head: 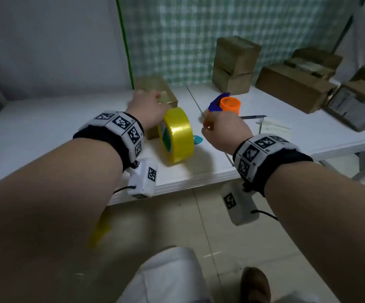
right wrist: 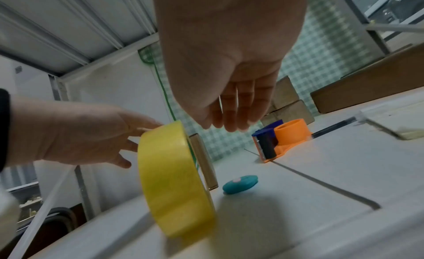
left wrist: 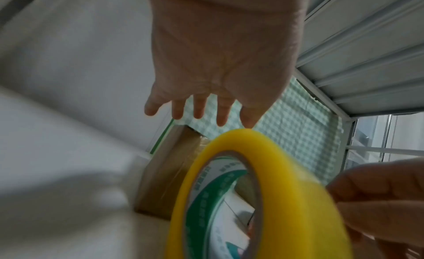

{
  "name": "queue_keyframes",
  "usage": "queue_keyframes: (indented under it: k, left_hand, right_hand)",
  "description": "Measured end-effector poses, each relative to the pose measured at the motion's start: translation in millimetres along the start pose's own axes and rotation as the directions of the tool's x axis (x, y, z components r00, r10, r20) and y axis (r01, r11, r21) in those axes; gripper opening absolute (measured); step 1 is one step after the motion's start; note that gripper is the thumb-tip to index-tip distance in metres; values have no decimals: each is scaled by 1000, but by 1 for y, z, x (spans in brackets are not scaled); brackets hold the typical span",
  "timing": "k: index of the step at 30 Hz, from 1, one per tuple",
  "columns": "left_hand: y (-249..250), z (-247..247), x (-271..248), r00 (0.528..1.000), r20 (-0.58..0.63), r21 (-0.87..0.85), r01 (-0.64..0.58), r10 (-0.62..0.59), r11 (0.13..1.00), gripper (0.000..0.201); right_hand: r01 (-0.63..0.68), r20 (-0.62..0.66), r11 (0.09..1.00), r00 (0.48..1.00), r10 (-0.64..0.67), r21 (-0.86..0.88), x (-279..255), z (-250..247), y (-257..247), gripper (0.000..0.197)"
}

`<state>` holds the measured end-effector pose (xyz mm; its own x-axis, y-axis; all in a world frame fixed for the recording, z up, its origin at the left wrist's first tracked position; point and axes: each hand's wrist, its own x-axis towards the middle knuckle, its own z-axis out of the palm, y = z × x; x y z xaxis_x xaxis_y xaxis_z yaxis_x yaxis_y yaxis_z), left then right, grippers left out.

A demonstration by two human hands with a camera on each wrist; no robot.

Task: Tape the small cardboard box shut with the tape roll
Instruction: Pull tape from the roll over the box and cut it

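Observation:
A yellow tape roll [head: 177, 136] [left wrist: 286, 190] [right wrist: 174, 181] stands on its edge on the white table [head: 46, 127], leaning slightly. Just behind it lies the small cardboard box [head: 155, 88] [left wrist: 174, 168] [right wrist: 204, 161], with glossy clear tape along its top. My left hand [head: 153, 99] [left wrist: 199, 116] [right wrist: 91, 136] hovers over the roll and the box's near top edge, fingers spread and straight, holding nothing. One fingertip is close to the roll's top. My right hand [head: 212, 125] [right wrist: 231, 121] hangs to the right of the roll, fingers relaxed and empty.
An orange and blue tape dispenser [head: 227, 104] [right wrist: 284, 136] sits behind my right hand. A small teal disc [head: 198, 139] [right wrist: 241, 184] lies beside the roll. A pen [head: 253, 117] and papers [head: 273, 130] lie to the right. Stacked cardboard boxes [head: 234, 64] stand at the back, with more at right [head: 293, 86].

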<state>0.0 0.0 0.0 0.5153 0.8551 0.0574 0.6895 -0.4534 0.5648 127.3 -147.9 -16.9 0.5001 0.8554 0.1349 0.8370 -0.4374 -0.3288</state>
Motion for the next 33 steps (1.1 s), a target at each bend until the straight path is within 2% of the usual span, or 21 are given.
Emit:
queue_keyframes:
  k: [2,5,9,11,14,17,21,26,29,33]
  left_hand:
    - [-5,0,5,999,33,-21,-15,16,1000,56]
    - [-10,-5,1,997,69,-65,-16,21,998,45]
    - [-8,-10,-15,992,125,-112,3,12,994,41]
    - [-7,-12,-23,989,146,-113,15,2,993,42]
    - [-5,-14,-33,986,163,-79,39,-25,996,44]
    - [-4,-14,-45,988,151,-123,55,-36,991,44]
    - [-1,-14,-58,986,158,-161,85,-59,983,46]
    - [3,-14,-61,982,170,-232,117,-78,966,50]
    - [3,-17,-59,967,235,-229,151,-96,962,55]
    - [3,-20,-57,919,375,-284,237,-119,929,52]
  right_hand:
    - [0,-8,998,1000,0,61,10,5,-2,25]
    - [-3,66,982,998,-9,187,19,8,-13,34]
    - [-113,190,907,981,37,406,17,4,-34,56]
    - [-152,250,895,967,47,419,15,2,-41,58]
    - [-123,262,925,965,27,359,14,3,-46,56]
    - [-121,266,919,964,18,375,9,6,-49,55]
    - [-114,277,889,961,-15,444,-3,10,-50,41]
    - [-131,332,831,941,-68,541,-10,7,-45,36]
    - [-188,408,768,907,-104,613,-9,4,-44,30]
    - [-221,452,704,878,-157,675,-6,3,-47,27]
